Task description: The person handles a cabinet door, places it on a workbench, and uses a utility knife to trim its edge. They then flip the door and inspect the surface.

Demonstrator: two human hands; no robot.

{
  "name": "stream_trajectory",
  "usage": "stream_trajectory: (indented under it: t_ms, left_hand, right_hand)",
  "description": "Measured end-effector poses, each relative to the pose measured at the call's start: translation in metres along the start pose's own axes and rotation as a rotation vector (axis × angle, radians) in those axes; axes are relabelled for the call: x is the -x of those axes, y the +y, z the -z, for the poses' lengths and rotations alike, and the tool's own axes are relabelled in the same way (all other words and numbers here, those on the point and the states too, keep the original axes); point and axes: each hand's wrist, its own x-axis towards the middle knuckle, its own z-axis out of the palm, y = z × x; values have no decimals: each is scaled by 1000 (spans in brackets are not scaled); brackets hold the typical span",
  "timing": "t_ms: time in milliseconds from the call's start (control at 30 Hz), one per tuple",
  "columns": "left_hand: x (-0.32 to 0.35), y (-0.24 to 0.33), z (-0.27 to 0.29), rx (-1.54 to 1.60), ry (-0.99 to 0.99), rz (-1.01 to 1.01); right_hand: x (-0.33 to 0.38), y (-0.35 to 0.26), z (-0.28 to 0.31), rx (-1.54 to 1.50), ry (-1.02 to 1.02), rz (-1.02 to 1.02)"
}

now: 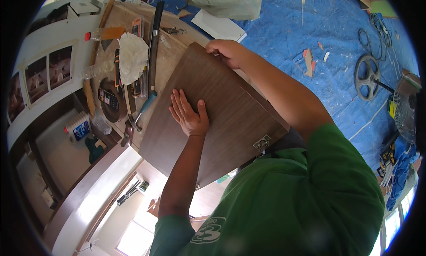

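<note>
Room: blue tarpaulin (337, 38) covers the floor to our right, strewn with wood scraps and dark cable; on our left we see white cabinetry with dark wood trim.
Left hand (188, 116): our fingers are spread and the palm lies flat on the face of the brown wood-grain panel (222, 109), near its left half.
Right hand (228, 49): our fingers curl over the far top corner of the panel, gripping its edge.
Panel: it lies tilted across the bench (171, 51), between our chest and the tools, with a metal hinge (262, 143) showing at its near right edge.
Bench: a light wooden top, worn and cluttered, running away from us on the left of the panel.
Just beside the panel: a hammer (128, 123) and a long dark-handled tool (153, 47) lie along the bench.
Further out: a crumpled white cloth (132, 56) sits beside those tools, with a clear plastic bottle (97, 69) to its left.
Floor to the right: a dark spoked wheel (367, 76) lies on the tarpaulin, and a standing fan (406, 107) sits near the picture's edge.
Top: a pale folded sheet (230, 3) lies beyond the bench.
</note>
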Motion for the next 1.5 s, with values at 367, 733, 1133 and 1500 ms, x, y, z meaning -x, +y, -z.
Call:
stream_trajectory:
  t_ms: [367,733,1133,1500]
  left_hand:
    - [-1,1,-1,7,-12,19]
    - [-1,1,0,-12,-17,16]
    - [-1,0,0,-14,-20,21]
    - [-1,0,1,0,-12,19]
  right_hand:
    - [-13,-13,-18,104,-94,-23]
    - [-14,-10,-22,122,-19,55]
    - [-17,-8,-25,209,-11,113]
    - [-22,-7,-16,195,-58,147]
